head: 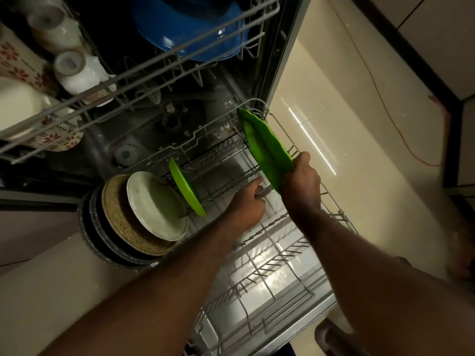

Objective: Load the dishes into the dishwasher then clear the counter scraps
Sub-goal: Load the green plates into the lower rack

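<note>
Head camera looks down into the open dishwasher, and the lower rack (267,255) is pulled out toward you. Above its left side hangs the upper rack (154,65) with white cups (77,73), and further right in it lies a blue bowl (190,34).

At the left end of the lower rack several plates stand on edge, one leaning on the next: dark plates (95,227), a tan speckled plate (118,209) and a white plate (156,204). Just to the right of them a small green plate (186,188) stands upright between the tines.

Your left hand (248,201) is in the middle of the lower rack, with fingers curled down among the tines; I cannot tell if they grip a wire.

Your right hand (300,183) clamps the near edge of a large green plate (264,147). You hold this plate on edge over the right far side of the lower rack, close to its rim. Right of the rack the pale floor (359,124) carries an orange cable (385,111).
</note>
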